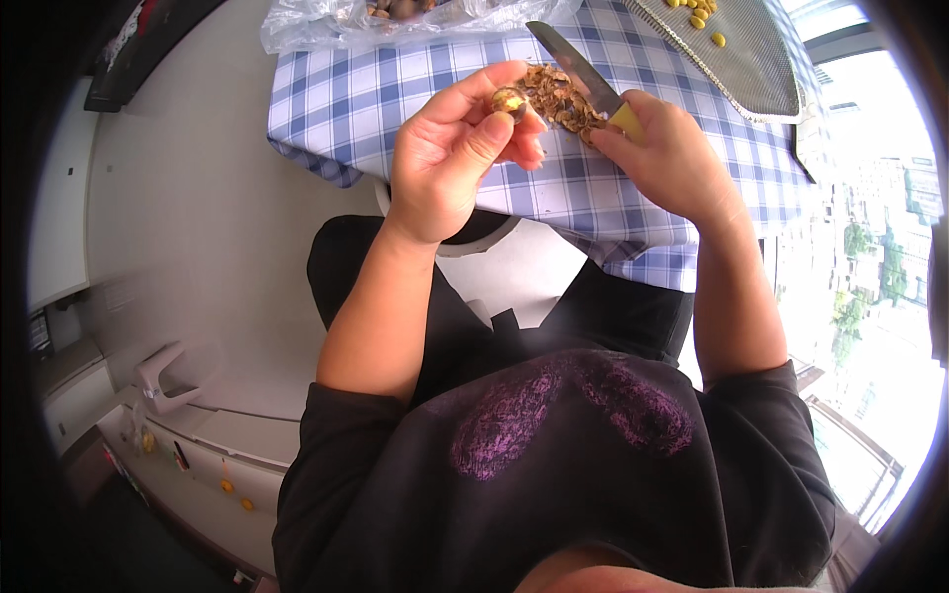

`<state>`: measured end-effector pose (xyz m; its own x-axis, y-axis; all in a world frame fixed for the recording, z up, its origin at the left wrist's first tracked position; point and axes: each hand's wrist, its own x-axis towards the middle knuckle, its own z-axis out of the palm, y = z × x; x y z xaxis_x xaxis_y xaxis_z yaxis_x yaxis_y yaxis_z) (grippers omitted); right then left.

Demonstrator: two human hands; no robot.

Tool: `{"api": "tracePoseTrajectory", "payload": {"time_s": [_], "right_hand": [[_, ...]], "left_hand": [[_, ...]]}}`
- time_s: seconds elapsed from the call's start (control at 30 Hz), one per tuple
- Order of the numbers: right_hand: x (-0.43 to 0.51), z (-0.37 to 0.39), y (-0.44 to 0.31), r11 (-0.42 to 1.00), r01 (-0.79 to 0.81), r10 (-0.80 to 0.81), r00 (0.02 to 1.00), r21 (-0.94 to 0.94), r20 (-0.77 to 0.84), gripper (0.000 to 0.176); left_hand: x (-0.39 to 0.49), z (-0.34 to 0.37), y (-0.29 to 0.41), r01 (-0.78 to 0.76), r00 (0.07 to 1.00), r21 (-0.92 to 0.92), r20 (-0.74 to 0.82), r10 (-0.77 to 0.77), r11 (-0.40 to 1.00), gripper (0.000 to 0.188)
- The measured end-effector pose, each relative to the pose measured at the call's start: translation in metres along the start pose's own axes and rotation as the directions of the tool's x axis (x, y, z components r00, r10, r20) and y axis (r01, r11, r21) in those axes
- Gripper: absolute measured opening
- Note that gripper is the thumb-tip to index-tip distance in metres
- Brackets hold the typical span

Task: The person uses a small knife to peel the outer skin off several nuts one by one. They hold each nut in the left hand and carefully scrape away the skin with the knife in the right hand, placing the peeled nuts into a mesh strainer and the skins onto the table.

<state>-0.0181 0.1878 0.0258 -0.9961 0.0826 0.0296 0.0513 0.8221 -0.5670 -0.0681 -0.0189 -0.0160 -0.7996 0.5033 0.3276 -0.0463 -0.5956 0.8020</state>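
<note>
Between the thumb and fingers of my left hand (454,144) is a chestnut (508,103), its dark shell partly gone and yellow flesh showing. My right hand (671,152) grips the yellow handle (627,122) of a kitchen knife, and the steel blade (574,67) points up and to the left, apart from the chestnut. Beneath and between both hands, a pile of brown shell pieces (556,96) lies on the blue-and-white checked tablecloth (437,67).
A clear plastic bag (319,26) at the table's far side holds brown chestnuts (404,9). At the far right stands a metal mesh basket (749,78) with several yellow peeled pieces (698,22). The cloth hangs over the near table edge, above my lap. A bright window (882,296) is at right.
</note>
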Motion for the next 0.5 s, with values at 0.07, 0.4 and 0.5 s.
{"api": "tracePoseTrajectory", "payload": {"time_s": [0.07,0.4,0.5], "right_hand": [[-0.001,-0.001,-0.006,0.996,0.045,-0.042,0.998,0.07,-0.048,0.043],[-0.009,-0.007,-0.055,0.929,0.283,-0.297,0.955,0.24,0.023,0.045],[-0.009,-0.003,-0.055,0.918,0.286,-0.295,0.955,0.274,-0.005,0.046]], "left_hand": [[0.001,-0.002,0.0,0.047,0.999,-0.043,0.021,-0.046,0.998,0.033],[-0.007,-0.003,0.0,0.071,0.988,-0.145,0.144,-0.05,0.987,0.035],[-0.007,-0.004,0.001,0.067,0.986,-0.144,0.16,-0.044,0.987,0.035]]}}
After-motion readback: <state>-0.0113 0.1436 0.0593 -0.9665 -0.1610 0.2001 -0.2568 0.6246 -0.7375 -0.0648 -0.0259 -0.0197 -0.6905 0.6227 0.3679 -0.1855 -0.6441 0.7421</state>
